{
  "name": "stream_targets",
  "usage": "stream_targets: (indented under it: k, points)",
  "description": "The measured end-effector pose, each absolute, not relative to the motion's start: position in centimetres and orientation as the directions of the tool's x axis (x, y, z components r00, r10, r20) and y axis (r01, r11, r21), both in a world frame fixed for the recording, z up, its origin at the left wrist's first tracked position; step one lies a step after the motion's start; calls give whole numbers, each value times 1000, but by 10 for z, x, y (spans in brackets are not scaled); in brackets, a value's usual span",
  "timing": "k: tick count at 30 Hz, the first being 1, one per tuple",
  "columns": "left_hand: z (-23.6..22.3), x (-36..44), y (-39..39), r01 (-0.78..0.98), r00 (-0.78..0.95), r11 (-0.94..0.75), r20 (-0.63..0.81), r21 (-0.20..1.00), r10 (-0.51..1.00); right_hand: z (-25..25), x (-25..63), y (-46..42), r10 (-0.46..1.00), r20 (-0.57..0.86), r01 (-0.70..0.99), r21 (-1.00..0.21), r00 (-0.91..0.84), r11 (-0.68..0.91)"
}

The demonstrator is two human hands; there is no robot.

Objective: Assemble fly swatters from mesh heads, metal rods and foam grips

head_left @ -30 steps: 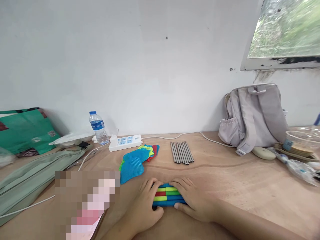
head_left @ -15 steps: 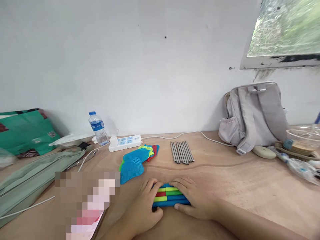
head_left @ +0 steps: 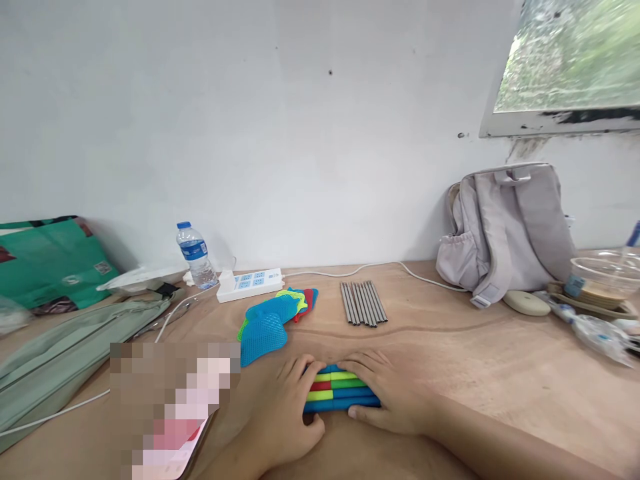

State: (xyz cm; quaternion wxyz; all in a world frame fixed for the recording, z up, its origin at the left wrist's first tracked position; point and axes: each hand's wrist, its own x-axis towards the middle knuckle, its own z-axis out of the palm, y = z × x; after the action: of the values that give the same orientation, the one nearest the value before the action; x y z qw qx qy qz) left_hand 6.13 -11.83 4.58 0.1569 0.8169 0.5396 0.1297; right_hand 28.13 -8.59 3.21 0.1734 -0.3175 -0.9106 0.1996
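Observation:
A row of coloured bars (head_left: 340, 390), blue, green, yellow and red, lies flat on the wooden table (head_left: 475, 360) near its front edge. My left hand (head_left: 283, 417) wraps round the left end of the row, fingers curled over it. At the row's right end my right hand (head_left: 395, 393) presses in, with its thumb along the front blue bar. Both hands squeeze the bars together. Beyond them lie several grey metal rods (head_left: 363, 303) side by side and a pile of coloured mesh pieces (head_left: 273, 320).
A white power strip (head_left: 250, 283) with a cord and a water bottle (head_left: 195, 255) stand by the wall. A grey backpack (head_left: 505, 233) leans at the right, next to a clear bowl (head_left: 603, 273). A green bag (head_left: 55, 260) and a grey-green pouch (head_left: 70, 360) lie at the left.
My right hand has slid slightly to the right along the bars. Otherwise the hands and the bars stay where they were.

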Motion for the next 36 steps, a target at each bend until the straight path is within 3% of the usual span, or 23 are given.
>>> stream_targets:
  k: [9,13,18,21,24,26,29,36]
  points:
    - [43,58,-120,843,391,-391,79,370,917,28,284,-86,633,219,490,-467,-743,736]
    - [43,57,-120,835,382,-412,155,365,911,27,295,-83,620,357,431,-482,-699,763]
    - [51,56,-118,766,255,-444,415,465,874,19,331,-42,706,580,472,-528,-406,706]
    - [53,52,-113,673,0,-376,508,637,861,9,356,-7,904,398,527,-741,-153,416]
    - [47,42,-102,393,-272,-245,366,886,890,0,372,15,948,319,505,-817,-10,280]
    - [42,33,-92,141,-369,-179,219,974,903,-4,377,21,950,311,474,-840,20,265]
    - [36,22,-79,-23,-404,-143,122,989,907,-6,377,21,955,294,426,-869,36,252]
    - [35,21,-73,-83,-393,-57,20,995,920,-9,385,26,949,282,289,-929,145,232]
